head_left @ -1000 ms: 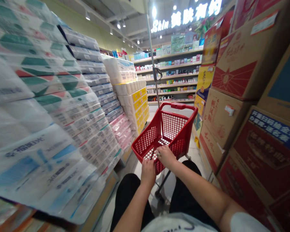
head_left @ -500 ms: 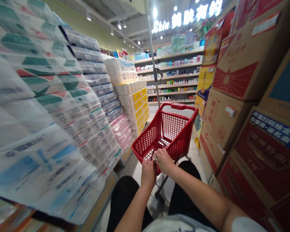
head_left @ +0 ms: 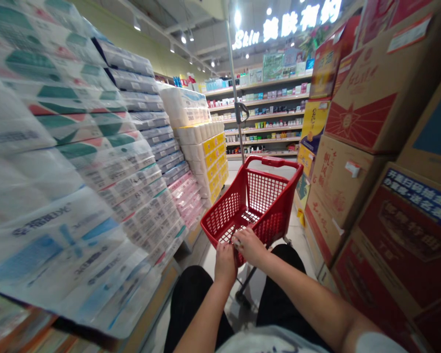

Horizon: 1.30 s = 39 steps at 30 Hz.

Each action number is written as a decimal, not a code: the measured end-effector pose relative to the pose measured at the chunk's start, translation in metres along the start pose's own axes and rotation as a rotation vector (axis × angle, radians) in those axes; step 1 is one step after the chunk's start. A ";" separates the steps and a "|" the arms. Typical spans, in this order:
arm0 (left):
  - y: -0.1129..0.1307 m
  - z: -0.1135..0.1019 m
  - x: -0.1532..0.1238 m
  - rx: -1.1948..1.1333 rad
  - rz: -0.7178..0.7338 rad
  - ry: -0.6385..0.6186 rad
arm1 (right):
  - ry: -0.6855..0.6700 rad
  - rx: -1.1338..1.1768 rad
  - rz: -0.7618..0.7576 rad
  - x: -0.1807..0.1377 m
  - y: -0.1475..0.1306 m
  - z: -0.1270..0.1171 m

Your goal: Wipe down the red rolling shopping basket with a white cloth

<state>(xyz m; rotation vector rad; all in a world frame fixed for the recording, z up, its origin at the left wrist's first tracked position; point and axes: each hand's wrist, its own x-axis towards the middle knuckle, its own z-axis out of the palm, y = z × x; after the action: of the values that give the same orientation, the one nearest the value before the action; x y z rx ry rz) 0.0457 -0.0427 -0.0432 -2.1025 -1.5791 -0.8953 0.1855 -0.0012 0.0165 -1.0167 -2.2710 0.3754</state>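
Observation:
A red plastic shopping cart [head_left: 275,215] with a grid-walled basket stands right in front of my knees. My left hand [head_left: 226,260] is closed over the near rim of the basket, fingers curled inward. Just right of it and slightly higher, my right hand [head_left: 247,245] grips the same rim, its knuckles up. The two hands are close together. Their fingertips are partly hidden behind the rim. On the basket's far side a raised red handle bar [head_left: 274,161] shows.
Stacked tissue packs [head_left: 106,162] line the left side. Cardboard cartons [head_left: 356,103] are piled on the right. Behind the cart rises a thin metal pole [head_left: 235,73] with a dark bracket. Shelves of small products [head_left: 268,110] stand at the back.
The surroundings have shifted very slightly to the right in view. Both hands keep the same hold on the cart.

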 end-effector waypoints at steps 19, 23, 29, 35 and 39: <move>-0.001 -0.001 -0.001 -0.024 -0.007 -0.003 | 0.033 -0.014 0.031 0.000 0.007 0.012; -0.001 -0.002 -0.002 -0.032 -0.009 0.000 | 0.037 -0.013 0.004 -0.001 0.009 0.016; -0.001 0.000 -0.002 -0.034 -0.016 -0.007 | 0.015 -0.019 -0.005 0.000 0.009 0.013; -0.001 0.001 -0.003 -0.023 -0.020 0.000 | 0.026 -0.016 -0.004 0.000 0.008 0.015; 0.000 -0.001 -0.002 -0.023 -0.036 -0.010 | 0.021 -0.009 -0.006 -0.001 0.007 0.013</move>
<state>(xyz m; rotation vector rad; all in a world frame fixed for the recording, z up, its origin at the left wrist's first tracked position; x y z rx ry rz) 0.0455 -0.0450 -0.0438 -2.1031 -1.6245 -0.9202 0.1819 0.0026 0.0022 -1.0138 -2.2580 0.3510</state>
